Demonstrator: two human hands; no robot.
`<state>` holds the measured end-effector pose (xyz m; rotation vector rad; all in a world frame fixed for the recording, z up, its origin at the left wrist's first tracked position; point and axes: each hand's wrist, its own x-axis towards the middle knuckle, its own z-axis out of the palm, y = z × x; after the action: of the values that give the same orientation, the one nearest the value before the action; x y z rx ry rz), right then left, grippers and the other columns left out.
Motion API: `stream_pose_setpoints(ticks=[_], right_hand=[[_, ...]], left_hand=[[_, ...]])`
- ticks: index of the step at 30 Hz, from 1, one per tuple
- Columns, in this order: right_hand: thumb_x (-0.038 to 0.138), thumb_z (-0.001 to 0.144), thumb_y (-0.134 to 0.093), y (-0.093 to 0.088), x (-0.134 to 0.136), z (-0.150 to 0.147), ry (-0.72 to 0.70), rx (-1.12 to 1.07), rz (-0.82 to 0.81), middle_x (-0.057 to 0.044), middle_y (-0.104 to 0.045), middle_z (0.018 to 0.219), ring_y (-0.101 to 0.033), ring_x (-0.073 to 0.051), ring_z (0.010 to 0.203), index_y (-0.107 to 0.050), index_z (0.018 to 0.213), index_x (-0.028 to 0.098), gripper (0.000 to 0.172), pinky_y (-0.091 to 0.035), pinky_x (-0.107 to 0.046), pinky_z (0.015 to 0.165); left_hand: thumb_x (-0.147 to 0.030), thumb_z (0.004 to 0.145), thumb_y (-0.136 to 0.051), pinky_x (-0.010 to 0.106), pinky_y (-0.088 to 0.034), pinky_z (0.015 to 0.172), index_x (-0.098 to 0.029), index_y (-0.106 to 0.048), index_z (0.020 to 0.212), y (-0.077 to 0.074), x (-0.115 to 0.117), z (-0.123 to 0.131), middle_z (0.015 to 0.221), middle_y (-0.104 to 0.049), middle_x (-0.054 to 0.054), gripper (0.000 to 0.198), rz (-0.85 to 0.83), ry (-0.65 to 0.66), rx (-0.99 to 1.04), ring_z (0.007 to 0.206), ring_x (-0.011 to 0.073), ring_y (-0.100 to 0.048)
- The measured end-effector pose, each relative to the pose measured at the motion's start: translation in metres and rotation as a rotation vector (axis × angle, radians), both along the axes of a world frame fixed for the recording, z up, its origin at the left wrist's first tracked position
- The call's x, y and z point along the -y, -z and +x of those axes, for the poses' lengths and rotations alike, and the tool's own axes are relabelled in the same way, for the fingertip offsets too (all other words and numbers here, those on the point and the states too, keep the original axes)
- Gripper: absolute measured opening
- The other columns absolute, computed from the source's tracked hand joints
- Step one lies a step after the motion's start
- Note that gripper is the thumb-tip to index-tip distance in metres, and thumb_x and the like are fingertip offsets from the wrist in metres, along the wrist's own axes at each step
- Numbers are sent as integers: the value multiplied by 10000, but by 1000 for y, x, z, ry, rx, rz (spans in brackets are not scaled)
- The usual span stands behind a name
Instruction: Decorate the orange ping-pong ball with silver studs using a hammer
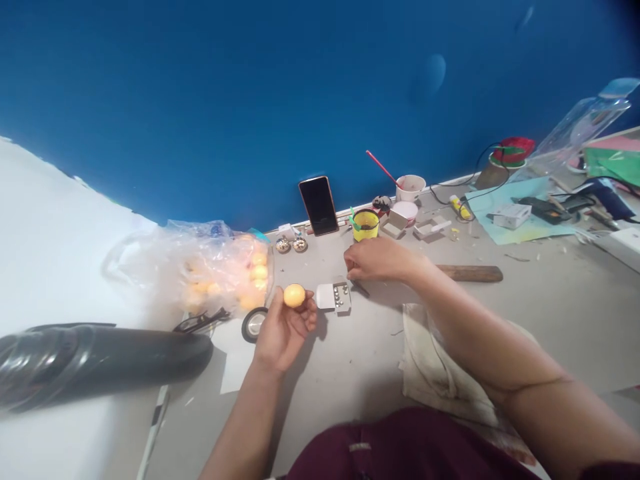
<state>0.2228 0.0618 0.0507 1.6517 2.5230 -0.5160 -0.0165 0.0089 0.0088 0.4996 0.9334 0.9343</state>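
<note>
An orange ball point(295, 295), the look of a table-tennis ball, rests between the thumb and fingers of my left hand point(286, 330), palm up. Just right of it, a small white box point(326, 297) stands open with several shiny round beads in it. My right hand point(373, 259) is closed with its fingertips pinched, beyond and to the right of the box; anything in the pinch is hidden. Beneath that forearm lies a tool with a wooden handle point(473, 273), partly covered. A yellow cup point(365, 225) stands right behind my right hand.
On the left, a clear plastic bag point(220, 263) holds several orange balls. A phone point(319, 205) leans on the blue wall beside two shiny patterned balls point(291, 245). A cloth point(440, 363) lies near my body. A dark wrapped roll point(105, 360) juts in from the left.
</note>
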Motion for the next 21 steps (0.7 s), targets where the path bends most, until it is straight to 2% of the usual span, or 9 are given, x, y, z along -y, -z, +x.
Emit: stream_pose_setpoints(ticks=[3,5,7,11,16,19,21], right_hand=[[305,877,-575,1,-2,4,-2,-8,8,-123,-733,1077,-660,-268,976,-719,996,171,230,-364,-301,633],[280,872,-579,1,-2,6,-1,-23,17,-113,-735,1059,-657,-257,965,-721,994,173,216,-354,-300,629],[237,864,-570,0,-1,4,-14,-40,48,-100,-737,1024,-658,-245,941,-728,975,180,202,-346,-300,624],[187,842,-560,4,4,-14,-80,-45,92,-116,-746,1006,-668,-254,916,-742,946,175,210,-354,-304,635],[210,847,-564,19,6,-32,-164,-34,27,-136,-755,992,-685,-258,878,-749,987,172,235,-397,-298,666],[265,894,-538,23,1,-27,-80,-30,104,-149,-750,1043,-680,-283,940,-738,1011,171,251,-406,-309,679],[263,910,-515,23,-3,-23,-31,-22,137,-154,-747,1057,-676,-293,967,-732,1008,167,257,-398,-311,671]], left_hand=[[-372,750,-796,244,-527,581,-91,-747,967,-1,-1,-3,875,-749,114,359,17,-7,-29,676,161,-668],[-249,703,-814,249,-534,617,-113,-736,1025,-1,-2,-7,945,-758,111,358,73,-36,-102,733,175,-691],[-186,670,-817,246,-525,616,-137,-724,1053,0,-3,-10,932,-754,83,397,128,-77,-179,723,166,-684],[-236,676,-824,240,-494,579,-155,-706,1047,5,-3,-10,815,-719,31,398,204,-149,-255,645,138,-642],[-400,722,-810,259,-484,560,-185,-650,1011,8,6,-2,779,-700,16,394,254,-94,-297,602,140,-617],[-369,725,-817,280,-512,632,-199,-631,971,5,9,-3,784,-688,13,352,350,-77,-540,664,159,-636],[-341,746,-793,303,-528,701,-217,-645,1046,2,8,-8,859,-684,28,356,451,-109,-765,753,187,-653]])
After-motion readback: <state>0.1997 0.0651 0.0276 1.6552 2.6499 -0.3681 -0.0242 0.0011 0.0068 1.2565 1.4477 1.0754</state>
